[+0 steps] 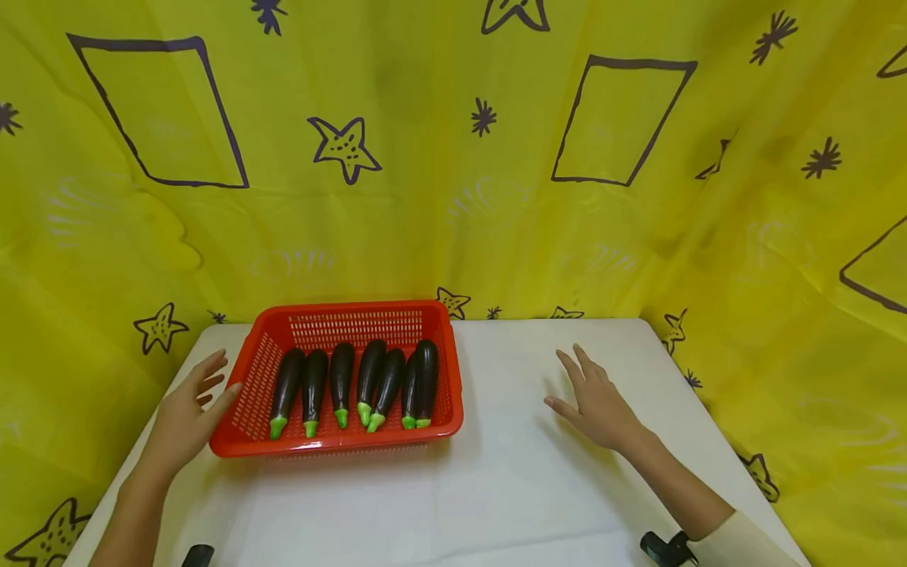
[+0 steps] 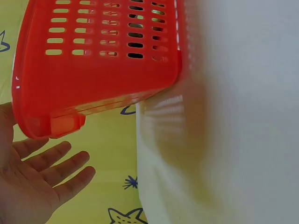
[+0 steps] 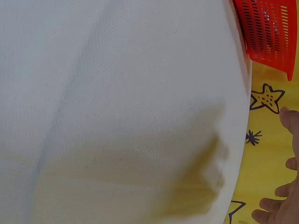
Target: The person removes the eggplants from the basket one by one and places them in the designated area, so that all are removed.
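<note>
A red plastic basket (image 1: 340, 442) with slotted walls stands on the left half of the white table. Several dark eggplants (image 1: 342, 376) with green stem ends lie side by side inside it. By the basket's left wall, my left hand (image 1: 186, 417) is raised with fingers spread and nothing in its grasp; in the left wrist view its fingers show beside the basket's corner (image 2: 65, 125). My right hand (image 1: 597, 400) hovers over the table to the right of the basket, fingers extended and holding nothing. Its shadow falls on the cloth in the right wrist view.
White cloth covers the table (image 1: 510, 488). A yellow curtain (image 1: 425, 220) printed with stars and outlined shapes hangs behind it and along both sides. Dark wrist straps (image 1: 666, 548) show at the bottom of the head view.
</note>
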Demonstrator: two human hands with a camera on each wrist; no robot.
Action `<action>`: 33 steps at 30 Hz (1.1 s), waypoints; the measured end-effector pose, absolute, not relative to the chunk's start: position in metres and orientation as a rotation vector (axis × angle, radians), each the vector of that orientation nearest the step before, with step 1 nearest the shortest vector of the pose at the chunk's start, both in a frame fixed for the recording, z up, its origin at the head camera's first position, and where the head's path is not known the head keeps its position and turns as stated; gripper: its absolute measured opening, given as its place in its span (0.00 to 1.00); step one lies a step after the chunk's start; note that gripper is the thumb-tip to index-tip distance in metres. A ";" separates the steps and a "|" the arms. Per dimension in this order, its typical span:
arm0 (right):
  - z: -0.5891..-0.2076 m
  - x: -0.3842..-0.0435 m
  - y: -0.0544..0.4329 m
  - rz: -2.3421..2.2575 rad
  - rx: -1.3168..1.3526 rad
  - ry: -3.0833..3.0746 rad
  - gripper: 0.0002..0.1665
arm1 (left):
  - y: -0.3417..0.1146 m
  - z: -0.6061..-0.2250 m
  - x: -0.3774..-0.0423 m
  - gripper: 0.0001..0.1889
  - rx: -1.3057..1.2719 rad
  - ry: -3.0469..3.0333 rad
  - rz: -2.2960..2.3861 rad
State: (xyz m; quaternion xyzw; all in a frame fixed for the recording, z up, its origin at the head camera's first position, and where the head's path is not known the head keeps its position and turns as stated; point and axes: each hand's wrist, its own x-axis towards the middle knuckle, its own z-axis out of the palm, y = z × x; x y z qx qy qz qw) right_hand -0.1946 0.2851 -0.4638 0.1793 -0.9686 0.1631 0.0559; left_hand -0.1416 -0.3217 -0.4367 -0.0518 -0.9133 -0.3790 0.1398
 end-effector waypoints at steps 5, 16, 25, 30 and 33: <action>-0.463 -0.193 0.277 0.489 0.585 -2.935 0.48 | -0.317 -0.441 -0.150 0.37 -0.101 -2.666 -1.149; -0.467 -0.189 0.266 0.538 0.626 -2.959 0.43 | -0.319 -0.451 -0.160 0.39 0.019 -2.720 -1.298; -0.469 -0.187 0.257 0.578 0.646 -2.924 0.42 | -0.320 -0.451 -0.159 0.36 0.026 -2.722 -1.313; -0.466 -0.187 0.249 0.660 0.670 -2.873 0.41 | -0.319 -0.453 -0.158 0.35 0.041 -2.708 -1.325; -0.464 -0.188 0.244 0.673 0.681 -2.845 0.40 | -0.318 -0.453 -0.158 0.36 0.065 -2.716 -1.344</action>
